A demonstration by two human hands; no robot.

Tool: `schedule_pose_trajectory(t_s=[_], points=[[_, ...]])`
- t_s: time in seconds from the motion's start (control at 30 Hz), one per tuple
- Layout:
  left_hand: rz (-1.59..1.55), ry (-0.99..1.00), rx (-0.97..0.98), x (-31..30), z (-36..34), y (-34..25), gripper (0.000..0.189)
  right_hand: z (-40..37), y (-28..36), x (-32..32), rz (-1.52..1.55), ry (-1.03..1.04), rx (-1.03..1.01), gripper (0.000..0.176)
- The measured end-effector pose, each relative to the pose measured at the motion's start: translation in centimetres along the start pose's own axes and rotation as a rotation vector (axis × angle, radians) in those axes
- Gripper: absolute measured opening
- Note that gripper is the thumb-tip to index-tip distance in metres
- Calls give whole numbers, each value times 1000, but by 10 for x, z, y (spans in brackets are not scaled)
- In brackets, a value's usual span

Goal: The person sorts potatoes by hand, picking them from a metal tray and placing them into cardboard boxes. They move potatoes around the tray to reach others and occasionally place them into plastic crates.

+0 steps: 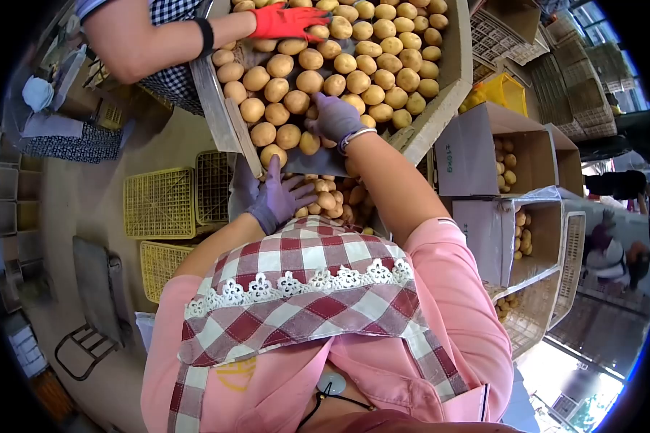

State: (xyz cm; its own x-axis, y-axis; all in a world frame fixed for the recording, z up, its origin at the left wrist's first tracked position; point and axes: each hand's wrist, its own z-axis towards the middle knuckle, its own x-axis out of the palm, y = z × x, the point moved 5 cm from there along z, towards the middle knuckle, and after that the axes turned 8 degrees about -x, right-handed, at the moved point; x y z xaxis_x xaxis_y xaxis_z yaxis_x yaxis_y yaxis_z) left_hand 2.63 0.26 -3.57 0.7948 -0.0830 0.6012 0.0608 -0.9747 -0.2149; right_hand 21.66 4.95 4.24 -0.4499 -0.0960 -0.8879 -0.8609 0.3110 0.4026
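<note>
Many potatoes [310, 81] cover the rimmed wooden sorting table [440, 94] ahead of me. In a purple glove, my right hand [337, 120] reaches among them, its thumb and fingers around a potato near the front; its fingertips are partly hidden. My left hand [276, 200], also gloved in purple, is open with its fingers spread at the table's front lip. One of its fingertips touches a potato [273, 156] at the edge. Below the lip, more potatoes [330, 198] lie in a container between my hands and my apron.
A co-worker's red-gloved hand [289, 22] lies over potatoes at the far left of the table. Yellow plastic crates [159, 203] stand on the floor at left. Cardboard boxes [466, 155] holding potatoes stand at right, near a yellow basket [509, 92]. A folded cart [94, 289] is at lower left.
</note>
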Motion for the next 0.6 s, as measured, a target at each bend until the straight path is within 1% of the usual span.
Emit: schedule_pose_trajectory(t_s=[0.03, 0.1, 0.13, 0.2, 0.23, 0.27, 0.3, 0.33, 0.37, 0.4, 0.43, 0.47, 0.5, 0.57, 0.6], points=[[1, 12, -26, 2, -1, 0, 104, -5, 3, -4, 56, 5, -32, 46], [-1, 15, -35, 9, -4, -6, 108, -25, 7, -11, 203, -183, -115, 46], [-21, 17, -43, 10, -3, -8, 108, -41, 8, -19, 319, -340, -232, 48], [-65, 21, -64, 10, -1, -9, 109, -90, -11, -52, 518, -494, -284, 52], [-82, 31, -79, 9, 1, -9, 108, -115, -40, -66, 397, -739, -336, 52], [-97, 43, -94, 8, 5, -9, 107, -147, -73, -84, 646, -732, -63, 48], [-112, 56, -109, 8, 8, -9, 106, -182, -106, -112, 410, -959, -86, 47], [-196, -88, -105, 22, -5, -10, 100, -221, -170, -123, 131, -1132, 2, 48], [-165, -89, -76, 21, -2, -12, 98, -263, -185, -148, 469, -1301, 47, 44], [-135, -89, -47, 18, 4, -13, 97, -319, -267, -152, 341, -1406, 125, 44], [-106, -91, -20, 13, 10, -11, 95, -370, -313, -153, 252, -1416, 319, 42], [-108, -57, -33, 6, 17, -10, 86, -416, -337, -158, -122, -1270, 496, 44], [-103, -48, -34, 6, 17, -11, 81, -440, -347, -160, -488, -1089, 657, 47], [-100, -31, -34, 9, 17, -10, 72, -429, -345, -151, -651, -802, 830, 51], [-85, -4, -1, 6, 19, -8, 56, -421, -343, -143, -726, -658, 907, 54]])
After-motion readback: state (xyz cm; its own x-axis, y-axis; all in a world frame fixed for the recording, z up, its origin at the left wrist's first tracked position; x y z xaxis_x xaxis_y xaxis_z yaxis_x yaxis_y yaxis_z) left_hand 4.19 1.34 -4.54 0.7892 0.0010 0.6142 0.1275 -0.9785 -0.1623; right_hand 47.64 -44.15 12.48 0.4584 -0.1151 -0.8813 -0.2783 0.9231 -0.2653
